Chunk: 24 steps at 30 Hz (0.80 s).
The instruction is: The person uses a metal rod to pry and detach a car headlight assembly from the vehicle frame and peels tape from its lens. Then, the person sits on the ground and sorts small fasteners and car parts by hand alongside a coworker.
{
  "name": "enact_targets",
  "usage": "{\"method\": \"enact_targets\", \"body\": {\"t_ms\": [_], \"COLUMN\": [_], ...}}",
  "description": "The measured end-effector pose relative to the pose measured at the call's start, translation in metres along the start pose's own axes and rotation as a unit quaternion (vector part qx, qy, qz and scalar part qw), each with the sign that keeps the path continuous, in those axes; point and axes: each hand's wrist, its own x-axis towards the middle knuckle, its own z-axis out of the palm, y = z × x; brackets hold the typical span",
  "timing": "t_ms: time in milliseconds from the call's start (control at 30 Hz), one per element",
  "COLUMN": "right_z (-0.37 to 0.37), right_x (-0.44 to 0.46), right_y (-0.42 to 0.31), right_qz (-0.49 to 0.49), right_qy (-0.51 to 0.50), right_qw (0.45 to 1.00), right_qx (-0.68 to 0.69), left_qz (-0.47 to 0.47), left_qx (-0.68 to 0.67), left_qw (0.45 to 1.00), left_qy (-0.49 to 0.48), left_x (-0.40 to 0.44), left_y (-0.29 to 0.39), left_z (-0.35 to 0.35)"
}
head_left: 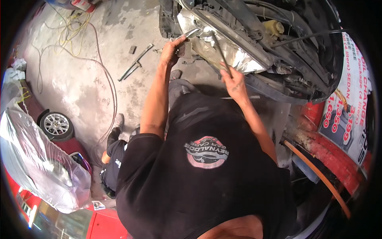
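My left hand (171, 52) is closed around a thin pointed metal tool (191, 33), whose tip reaches to the car's headlight (238, 59). I cannot make out the tool's exact kind. Beneath that hand shows a pale ribbed piece (186, 50); whether the hand holds it is unclear. My right hand (234, 83) grips the lower end of a long, slim dark handle (221, 53). It slants up across the headlight and looks like a hammer, its head blurred against bright reflections. The headlight sits at the front of a car (294, 51) with exposed engine-bay parts.
Metal bars (135, 63) and a small dark block (132, 49) lie on the concrete floor. Hoses and a yellow cord (71, 38) trail at left. Plastic sheeting (43, 167) covers a red car with a wheel (57, 124). Another person (114, 161) is low at left; a banner (350, 91) hangs right.
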Motion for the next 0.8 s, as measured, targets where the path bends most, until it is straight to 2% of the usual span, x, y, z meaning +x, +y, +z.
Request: {"method": "enact_targets", "body": {"t_ms": [67,133,167,200,267,300,367,400,467,500,533,600,733,767,800], "right_z": [0.010,0.009,0.012,0.016,0.022,0.025,0.028,0.030,0.034,0.036,0.038,0.044,0.052,0.052,0.051], "right_x": [0.016,0.027,0.031,0.031,0.030,0.027,0.025,0.024,0.027,0.031,0.034,0.042,0.044,0.042,0.040], "right_y": [-0.010,-0.023,-0.026,-0.024,-0.016,-0.012,-0.005,-0.002,-0.007,-0.017,-0.022,-0.024,-0.035,-0.034,-0.032], "right_qz": [-0.035,-0.014,0.012,0.016,0.041,0.068,0.085,0.102,0.122,0.144,0.165,0.166,0.196,0.202,0.203], "right_qy": [-0.010,-0.064,-0.111,-0.118,-0.167,-0.171,-0.194,-0.210,-0.223,-0.224,-0.223,-0.222,-0.228,-0.239,-0.243], "right_qw": [0.998,0.995,0.990,0.990,0.983,0.981,0.974,0.969,0.964,0.960,0.956,0.955,0.948,0.946,0.944], "right_qx": [-0.057,-0.072,-0.084,-0.081,-0.060,-0.064,-0.076,-0.082,-0.074,-0.086,-0.098,-0.100,-0.100,-0.086,-0.087], "left_qz": [-0.003,-0.009,0.010,0.006,-0.014,-0.018,-0.095,-0.101,-0.136,-0.113,-0.119,-0.196,-0.224,-0.235,-0.237], "left_qx": [-0.005,-0.081,-0.106,-0.106,-0.143,-0.147,-0.105,-0.115,-0.039,0.023,0.021,0.090,0.070,0.150,0.147], "left_qw": [1.000,0.996,0.988,0.987,0.949,0.947,0.927,0.923,0.886,0.888,0.886,0.886,0.898,0.887,0.885], "left_qy": [-0.019,0.023,0.111,0.119,0.281,0.285,0.348,0.352,0.441,0.445,0.447,0.411,0.373,0.369,0.372], "left_x": [-0.004,-0.018,-0.019,-0.022,-0.018,-0.015,-0.006,-0.002,0.006,0.022,0.022,0.032,0.038,0.041,0.041], "left_y": [0.004,0.001,-0.008,-0.018,-0.055,-0.078,-0.119,-0.126,-0.141,-0.173,-0.172,-0.169,-0.171,-0.184,-0.198], "left_z": [-0.006,-0.017,-0.020,-0.036,-0.082,-0.110,-0.159,-0.164,-0.171,-0.197,-0.198,-0.193,-0.182,-0.197,-0.211]}}
